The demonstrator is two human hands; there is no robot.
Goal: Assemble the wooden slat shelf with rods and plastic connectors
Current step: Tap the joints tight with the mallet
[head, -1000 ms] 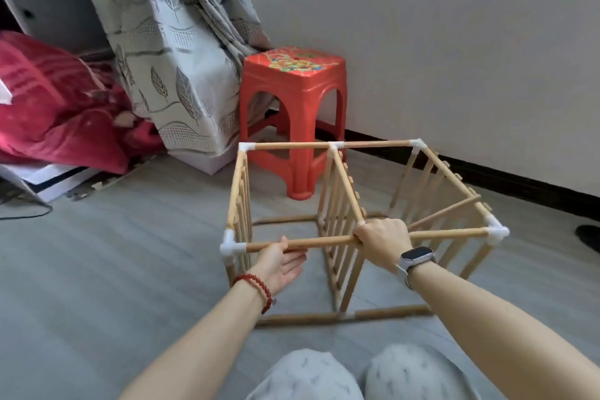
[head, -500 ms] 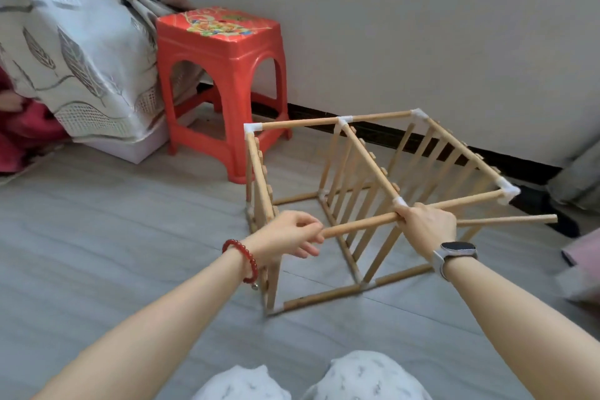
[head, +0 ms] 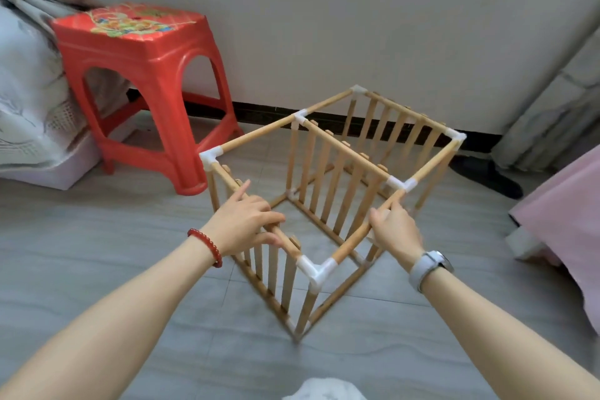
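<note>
The wooden slat shelf (head: 337, 172) stands on the grey floor, a box frame of rods joined by white plastic connectors, with three slatted panels upright. One corner connector (head: 316, 268) points toward me. My left hand (head: 246, 221) grips the top rod of the left slatted panel, its index finger stretched along the rod. Just right of that corner, my right hand (head: 394, 230) is closed around the top rod (head: 360, 232) that runs to the middle connector (head: 401, 183).
A red plastic stool (head: 139, 75) stands left of the shelf against the wall. Patterned grey fabric (head: 29, 81) hangs at the far left. A pink cloth (head: 565, 221) and a curtain (head: 558, 114) are on the right. A dark slipper (head: 487, 172) lies by the baseboard.
The shelf has turned, so a corner now faces me. My left hand has shifted onto the left panel's top rod. My view has swung to the right.
</note>
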